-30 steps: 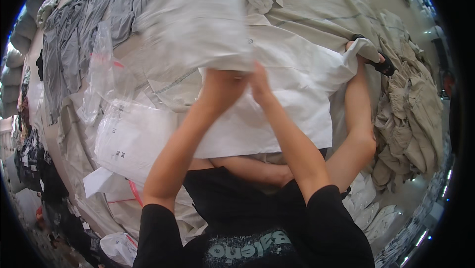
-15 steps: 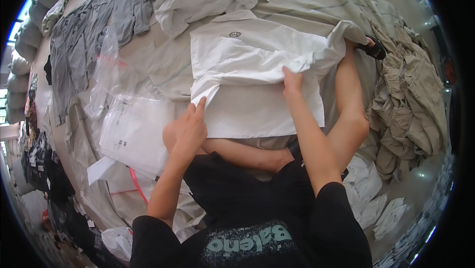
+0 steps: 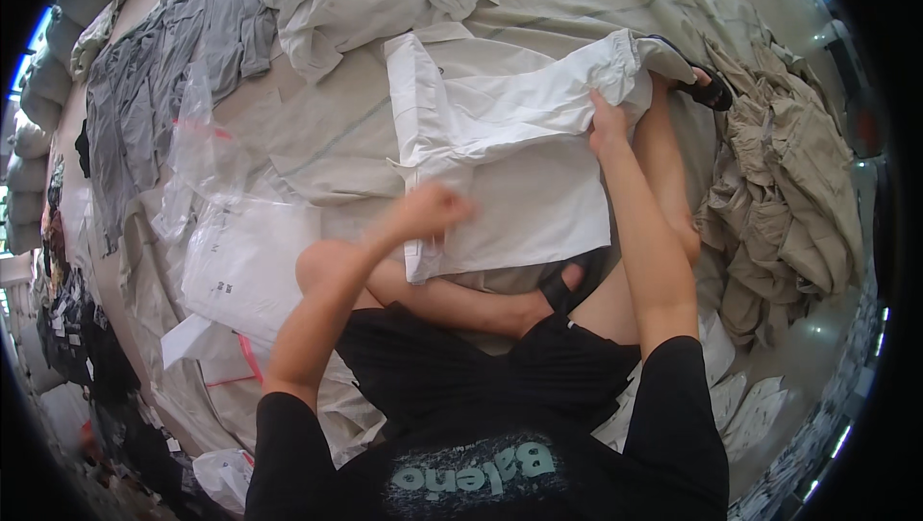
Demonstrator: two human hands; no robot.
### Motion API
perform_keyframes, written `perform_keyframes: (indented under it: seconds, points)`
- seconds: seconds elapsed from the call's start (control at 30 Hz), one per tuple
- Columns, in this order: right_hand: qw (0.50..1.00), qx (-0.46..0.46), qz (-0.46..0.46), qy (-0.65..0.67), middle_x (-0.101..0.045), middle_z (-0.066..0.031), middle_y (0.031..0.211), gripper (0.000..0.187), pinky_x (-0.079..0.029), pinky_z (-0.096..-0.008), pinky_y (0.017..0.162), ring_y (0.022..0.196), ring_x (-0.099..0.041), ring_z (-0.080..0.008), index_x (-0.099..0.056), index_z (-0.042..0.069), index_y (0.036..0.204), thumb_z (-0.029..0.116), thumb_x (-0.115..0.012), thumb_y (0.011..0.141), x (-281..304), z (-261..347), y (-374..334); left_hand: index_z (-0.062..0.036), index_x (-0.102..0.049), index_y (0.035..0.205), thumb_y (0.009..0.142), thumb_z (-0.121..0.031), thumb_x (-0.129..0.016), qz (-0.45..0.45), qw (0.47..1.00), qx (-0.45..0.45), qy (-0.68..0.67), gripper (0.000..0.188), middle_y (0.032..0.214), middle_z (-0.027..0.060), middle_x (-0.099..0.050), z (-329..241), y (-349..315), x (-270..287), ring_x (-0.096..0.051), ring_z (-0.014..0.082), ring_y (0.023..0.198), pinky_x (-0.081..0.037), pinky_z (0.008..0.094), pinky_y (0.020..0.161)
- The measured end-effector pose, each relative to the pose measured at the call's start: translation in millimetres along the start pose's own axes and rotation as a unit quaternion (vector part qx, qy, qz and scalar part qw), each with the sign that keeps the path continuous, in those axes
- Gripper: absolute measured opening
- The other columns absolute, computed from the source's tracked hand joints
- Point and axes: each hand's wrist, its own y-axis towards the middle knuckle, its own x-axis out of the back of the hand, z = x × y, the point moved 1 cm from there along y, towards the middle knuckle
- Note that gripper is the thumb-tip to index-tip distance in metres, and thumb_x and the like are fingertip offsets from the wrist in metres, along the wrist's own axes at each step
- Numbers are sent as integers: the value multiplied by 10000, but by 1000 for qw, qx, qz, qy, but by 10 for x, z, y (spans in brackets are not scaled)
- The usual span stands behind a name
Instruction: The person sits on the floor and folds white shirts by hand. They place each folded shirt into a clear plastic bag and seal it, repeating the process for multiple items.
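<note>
A white collared shirt (image 3: 538, 199) lies spread on the cloth ahead of my crossed legs. Its left side is folded inward in a narrow strip, and the upper layer is bunched across the middle. My right hand (image 3: 608, 122) grips that bunched fabric near the right side, beside my raised knee. Over the shirt's lower left part hovers my left hand (image 3: 437, 211), its fingers curled but smeared by motion; whether they hold any fabric cannot be made out.
White printed plastic bags (image 3: 245, 242) lie left of my knee. Grey garments (image 3: 178, 88) and a heap of white clothes (image 3: 365, 2) spread at the far left and top. Beige clothes (image 3: 784, 194) are piled at right, near my sandal (image 3: 707, 88). A beige cloth (image 3: 317, 136) covers the floor.
The shirt's left edge has been folded inward, covering most of the printed mark. My left hand has moved right, over the shirt. My right hand has shifted up and right with the bunched fabric.
</note>
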Motion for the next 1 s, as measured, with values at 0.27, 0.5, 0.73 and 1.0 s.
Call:
perform_keyframes:
  seconds: [0.27, 0.5, 0.73, 1.0]
  points:
    - [993, 6, 65, 103, -698, -47, 1339, 438, -581, -366, 920, 1158, -690, -199, -625, 90, 1447, 153, -754, 1033, -300, 372, -144, -92, -324, 1704, 1091, -525, -481, -445, 811, -130, 355, 767, 1703, 188, -435, 576, 1585, 856, -294, 347, 1636, -160, 579, 1328]
    - [992, -52, 44, 104, -648, -31, 1442, 533, -512, -388, 1056, 1291, -623, -216, -577, 100, 1507, 238, -764, 1027, -59, 416, -248, -89, -452, 1632, 1030, -480, -599, -423, 784, -40, 452, 732, 1641, 192, -493, 612, 1651, 898, -387, 358, 1576, -197, 627, 1303]
    - [964, -87, 171, 185, -634, -66, 1506, 539, -440, -437, 1213, 1410, -573, -238, -535, 65, 1553, 279, -689, 1083, -251, 745, -502, -210, -391, 1683, 1022, -380, -624, -450, 796, -157, 373, 722, 1682, 154, -464, 723, 2201, 1564, -349, 335, 1607, -223, 544, 1328]
    - [747, 76, 647, -132, -635, -37, 1565, 526, -260, -565, 1324, 1569, -445, -289, -713, 151, 1440, 106, -759, 917, -436, 609, -2334, -181, -348, 1696, 999, -231, -632, -317, 863, -238, 313, 754, 1677, 200, -457, 783, 2324, 1964, -363, 353, 1598, -291, 463, 1316]
